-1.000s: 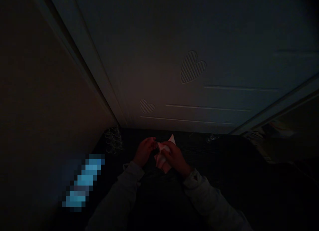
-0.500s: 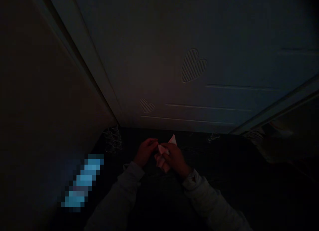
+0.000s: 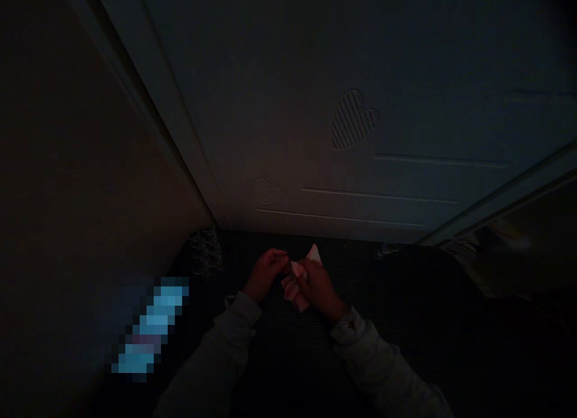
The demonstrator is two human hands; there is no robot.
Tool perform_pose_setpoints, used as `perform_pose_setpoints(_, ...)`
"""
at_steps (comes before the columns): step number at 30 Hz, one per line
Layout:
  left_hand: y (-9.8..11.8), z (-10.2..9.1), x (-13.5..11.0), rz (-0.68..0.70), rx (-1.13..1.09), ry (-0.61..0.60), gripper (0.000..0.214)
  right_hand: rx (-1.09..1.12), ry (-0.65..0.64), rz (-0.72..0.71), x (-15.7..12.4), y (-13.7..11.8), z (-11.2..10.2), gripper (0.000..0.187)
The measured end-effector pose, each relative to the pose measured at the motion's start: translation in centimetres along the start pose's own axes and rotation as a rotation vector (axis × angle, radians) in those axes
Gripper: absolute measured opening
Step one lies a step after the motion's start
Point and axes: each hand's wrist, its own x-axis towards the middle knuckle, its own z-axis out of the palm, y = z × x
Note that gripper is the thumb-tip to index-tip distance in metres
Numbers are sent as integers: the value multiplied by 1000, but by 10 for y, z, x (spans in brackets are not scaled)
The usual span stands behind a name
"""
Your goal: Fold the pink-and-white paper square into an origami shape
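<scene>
In the dim light, my right hand point(image 3: 319, 286) is closed around a crumpled pale cloth or tissue point(image 3: 295, 293); which of the two I cannot tell. One pointed corner sticks up behind the fingers, and folds hang below them. Just to the left, my left hand point(image 3: 267, 274) has its thumb and fingers pinched together, close to the cloth. A tiny glint shows at its fingertips, but what they hold is too dark to make out. Both hands are above a dark tabletop point(image 3: 288, 358).
Several clear round-rimmed items point(image 3: 205, 250), perhaps glasses, are grouped at the back left. Similar clear items point(image 3: 386, 250) stand back right. A blurred bright blue panel point(image 3: 151, 328) lies at left. Behind rises a pale door-like panel point(image 3: 270, 118) with embossed hearts; a wall point(image 3: 81, 196) borders the left.
My left fingertips have shifted slightly, and a small glint now shows there. My right hand keeps its hold on the cloth or tissue. The view has moved very slightly.
</scene>
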Motion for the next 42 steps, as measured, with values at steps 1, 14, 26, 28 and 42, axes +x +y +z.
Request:
perform_pose_setpoints(1,-1,0,0,13,-9,1,24,34,-1,-1,0,0,1,14)
perform_pose_setpoints(14,-7,-1,1,76,-88,55,24,238,100,-181,5,2,1,25)
perform_pose_setpoints(26,1,1,-1,18,-113,60,25,102,111,73,2,1,1,15)
perform_pose_setpoints(28,2,1,-1,16,-123,59,25,86,104,79,2,0,0,17)
perform_pose_setpoints(42,0,1,-2,12,-191,17,30,333,116,16,2,-2,-1,20)
